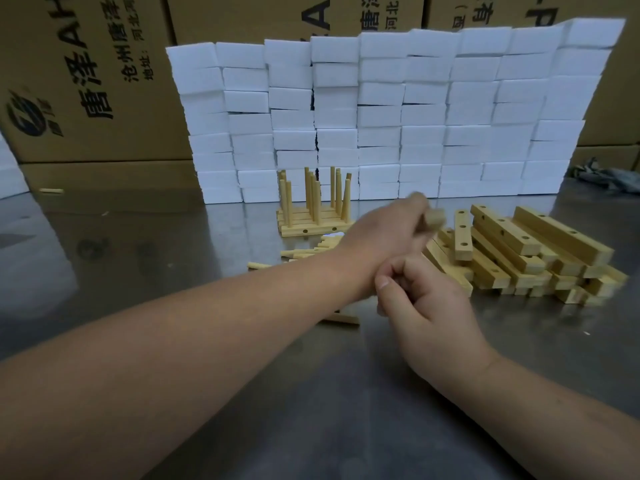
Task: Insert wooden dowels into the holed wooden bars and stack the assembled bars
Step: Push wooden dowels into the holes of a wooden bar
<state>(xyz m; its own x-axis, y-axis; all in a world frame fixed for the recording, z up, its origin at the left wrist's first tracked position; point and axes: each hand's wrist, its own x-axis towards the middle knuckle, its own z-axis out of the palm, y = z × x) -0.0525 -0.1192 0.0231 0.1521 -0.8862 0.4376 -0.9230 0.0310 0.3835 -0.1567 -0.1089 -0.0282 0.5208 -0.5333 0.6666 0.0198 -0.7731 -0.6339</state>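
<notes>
Right hand (426, 296) is low over the steel desk (242, 393), fingers curled tight; whether they hold anything cannot be told. At its 11 o'clock the left hand (388, 226), blurred, clenches round a pale wooden piece (434, 218). At 3 o'clock of both hands lies a loose pile of holed bars (540, 258). Loose dowels (304, 252) lie at the left hand's 9 o'clock. At its 11 o'clock stand stacked assembled bars (313, 223), their pegs upright. Behind rise white foam blocks (391, 112) and cardboard boxes (86, 81).
</notes>
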